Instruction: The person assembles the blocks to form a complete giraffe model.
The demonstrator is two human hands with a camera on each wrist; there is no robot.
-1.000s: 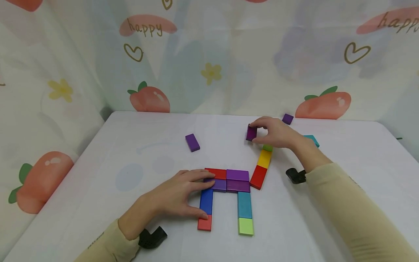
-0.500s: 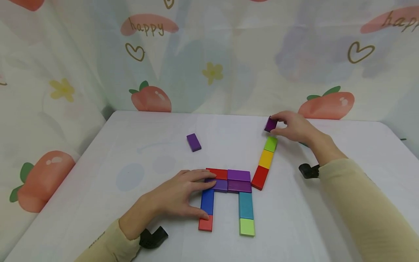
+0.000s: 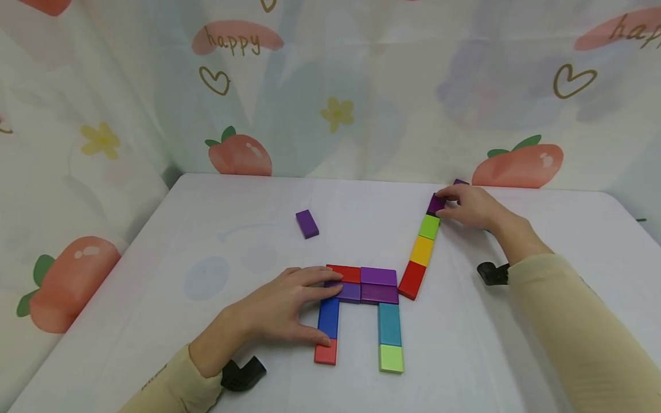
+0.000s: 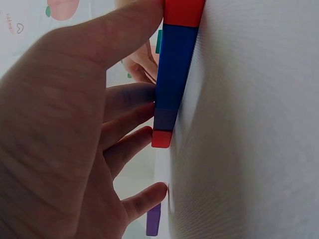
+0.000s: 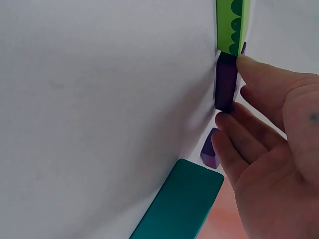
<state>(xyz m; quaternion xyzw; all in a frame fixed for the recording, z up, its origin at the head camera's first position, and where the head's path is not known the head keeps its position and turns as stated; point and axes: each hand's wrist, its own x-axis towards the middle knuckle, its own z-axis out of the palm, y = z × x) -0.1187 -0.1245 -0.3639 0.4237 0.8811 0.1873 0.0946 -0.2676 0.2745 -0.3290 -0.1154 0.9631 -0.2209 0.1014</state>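
My right hand [image 3: 477, 207] pinches a dark purple block [image 3: 435, 203] between thumb and fingers. That block sits at the far end of a slanted row made of a green block [image 3: 429, 227], a yellow block [image 3: 422, 251] and a red block [image 3: 412, 280]. My left hand [image 3: 281, 304] lies along the flat figure's left side, fingers spread. Its thumb touches a small red block [image 3: 326, 352], with fingertips over a violet block [image 3: 350, 292]. Between them is a blue block [image 4: 177, 67]. A teal block [image 3: 389, 324] and a light green block [image 3: 391, 358] form the right leg.
A loose purple block [image 3: 307, 223] lies left of the slanted row. Another purple block [image 3: 461, 182] is at the table's back edge. A teal block [image 5: 179, 204] lies near my right hand. Patterned cloth [image 3: 382, 115] hangs behind the white table [image 3: 232, 206].
My right hand has carried the dark purple block rightward and brought it down against the green block's far end. The left hand keeps its place.
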